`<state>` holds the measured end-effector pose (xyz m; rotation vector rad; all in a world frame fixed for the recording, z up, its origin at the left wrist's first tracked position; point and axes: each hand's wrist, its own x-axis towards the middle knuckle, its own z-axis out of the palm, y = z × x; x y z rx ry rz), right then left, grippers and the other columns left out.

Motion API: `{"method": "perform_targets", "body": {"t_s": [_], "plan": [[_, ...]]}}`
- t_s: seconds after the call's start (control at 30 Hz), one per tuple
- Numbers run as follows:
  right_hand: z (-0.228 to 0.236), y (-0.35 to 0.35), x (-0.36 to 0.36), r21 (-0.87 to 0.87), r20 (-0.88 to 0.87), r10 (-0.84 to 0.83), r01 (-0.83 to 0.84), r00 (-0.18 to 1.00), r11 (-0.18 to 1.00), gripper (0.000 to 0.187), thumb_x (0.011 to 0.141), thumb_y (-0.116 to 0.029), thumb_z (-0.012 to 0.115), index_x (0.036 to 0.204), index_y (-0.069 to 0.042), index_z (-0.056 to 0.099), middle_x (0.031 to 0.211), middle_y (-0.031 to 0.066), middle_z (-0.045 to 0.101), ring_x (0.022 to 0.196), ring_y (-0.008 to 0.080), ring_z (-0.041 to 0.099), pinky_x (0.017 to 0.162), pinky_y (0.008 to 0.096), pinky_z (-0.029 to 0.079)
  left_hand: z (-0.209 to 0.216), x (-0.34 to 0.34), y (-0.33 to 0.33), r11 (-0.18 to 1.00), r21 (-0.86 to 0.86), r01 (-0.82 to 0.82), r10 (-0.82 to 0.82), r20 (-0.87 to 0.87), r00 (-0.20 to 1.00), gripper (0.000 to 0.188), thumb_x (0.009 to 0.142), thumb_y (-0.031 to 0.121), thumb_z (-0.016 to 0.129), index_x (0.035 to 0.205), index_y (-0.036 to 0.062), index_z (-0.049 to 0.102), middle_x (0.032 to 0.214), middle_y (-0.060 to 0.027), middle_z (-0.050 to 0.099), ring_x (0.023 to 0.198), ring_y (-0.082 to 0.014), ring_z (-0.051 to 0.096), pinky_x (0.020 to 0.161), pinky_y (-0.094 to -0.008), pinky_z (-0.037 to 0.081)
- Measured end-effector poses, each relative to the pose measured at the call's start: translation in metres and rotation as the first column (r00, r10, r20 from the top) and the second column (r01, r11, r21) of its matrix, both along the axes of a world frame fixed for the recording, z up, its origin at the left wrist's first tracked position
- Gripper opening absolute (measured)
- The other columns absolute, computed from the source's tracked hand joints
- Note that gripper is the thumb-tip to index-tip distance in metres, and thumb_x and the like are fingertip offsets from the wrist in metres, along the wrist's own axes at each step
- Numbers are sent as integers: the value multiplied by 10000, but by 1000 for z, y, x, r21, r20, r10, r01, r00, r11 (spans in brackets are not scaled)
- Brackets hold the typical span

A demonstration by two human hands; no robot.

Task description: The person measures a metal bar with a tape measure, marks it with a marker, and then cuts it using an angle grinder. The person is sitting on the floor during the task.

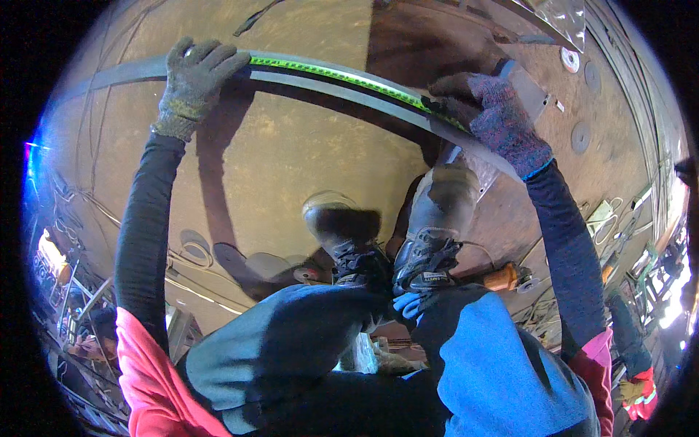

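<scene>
A long grey metal bar (342,93) crosses in front of me, looking curved in this wide view. A bright green tape measure blade (335,73) is stretched along it. My left hand (195,81), in a grey knit glove, is closed over the bar and the blade's left end. My right hand (510,120), in a dark knit glove, has its fingers bent around the blade's right end beside the bar. Shadow hides its fingertips, and the tape's case is not distinguishable. Below the bar are my boots (437,211) on the brown metal surface.
Flat round discs (580,137) lie at the right. An orange-bodied power tool (501,277) rests beside my right boot. Cables (200,255) trail across the lower left. Another person's gloved hand (629,392) shows at the lower right. Long rods (641,95) run along the right edge.
</scene>
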<state>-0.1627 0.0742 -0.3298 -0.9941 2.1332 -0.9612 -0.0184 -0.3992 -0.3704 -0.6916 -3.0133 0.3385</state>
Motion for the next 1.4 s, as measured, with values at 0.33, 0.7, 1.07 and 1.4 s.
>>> {"method": "perform_targets", "body": {"t_s": [0.33,0.7,1.07,1.4], "plan": [[-16,8,4,148,-228,-14,49,974,988,268,931,-96,725,1196,-67,758,1133,157,749,1058,316,729,957,392,579,1,-2,2,998,-70,11,-13,-37,999,461,857,174,683,1295,314,698,1251,61,717,1224,-187,648,1144,-506,378],[-5,-8,-1,-80,13,34,-32,999,996,220,967,-121,710,1165,-45,766,1091,148,770,989,277,749,920,371,588,-5,-4,-8,997,-60,46,-48,-25,999,621,779,79,686,1366,280,659,1350,27,675,1278,-201,608,1161,-533,366],[-17,-7,-5,-51,32,103,-101,994,994,221,946,-143,731,1137,-40,769,1073,151,767,986,281,742,894,383,588,-9,-5,-10,999,-16,40,-41,-29,999,591,800,85,671,1360,272,663,1342,20,675,1274,-214,610,1165,-531,354],[-13,-6,-2,-36,-1,65,-65,998,997,221,943,-170,721,1138,-82,775,1084,150,770,1012,325,733,923,416,568,2,-5,0,1000,-12,14,-14,-44,999,392,873,187,673,1248,286,726,1253,50,722,1240,-182,644,1149,-505,365]]}}
